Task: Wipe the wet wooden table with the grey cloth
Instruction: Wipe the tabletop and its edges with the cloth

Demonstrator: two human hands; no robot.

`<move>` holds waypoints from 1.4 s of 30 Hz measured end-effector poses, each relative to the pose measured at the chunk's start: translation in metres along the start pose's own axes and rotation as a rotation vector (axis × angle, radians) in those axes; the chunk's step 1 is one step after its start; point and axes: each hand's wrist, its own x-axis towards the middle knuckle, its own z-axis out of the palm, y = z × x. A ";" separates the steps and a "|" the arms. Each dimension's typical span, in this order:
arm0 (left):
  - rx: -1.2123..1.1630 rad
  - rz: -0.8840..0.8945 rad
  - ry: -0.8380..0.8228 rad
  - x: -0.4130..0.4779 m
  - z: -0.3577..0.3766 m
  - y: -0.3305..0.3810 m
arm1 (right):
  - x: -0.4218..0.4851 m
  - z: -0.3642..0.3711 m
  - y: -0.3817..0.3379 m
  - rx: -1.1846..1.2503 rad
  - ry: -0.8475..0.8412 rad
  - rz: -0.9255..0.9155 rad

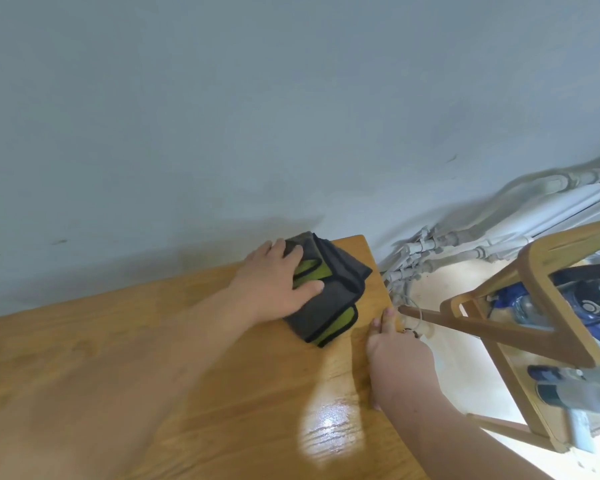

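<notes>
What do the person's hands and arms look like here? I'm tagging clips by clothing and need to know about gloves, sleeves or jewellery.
Both are bare: the left hand and the right hand wear no gloves, and no sleeve covers either forearm as far as the view shows. No ring, watch or bracelet is visible, though motion blur softens fine detail.

You are in a lived-in room of a home, going by the plain pale wall (257, 116) behind the wooden table (153, 393). Exposed white heating pipes (440, 251) run low along the wall to your right. Near them a light wooden stand (551, 306) holds plastic water bottles (575, 306) on a pale floor (465, 368).
</notes>
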 end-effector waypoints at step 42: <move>0.081 -0.010 0.175 0.075 0.032 0.045 | -0.007 0.004 0.001 -0.141 0.130 -0.032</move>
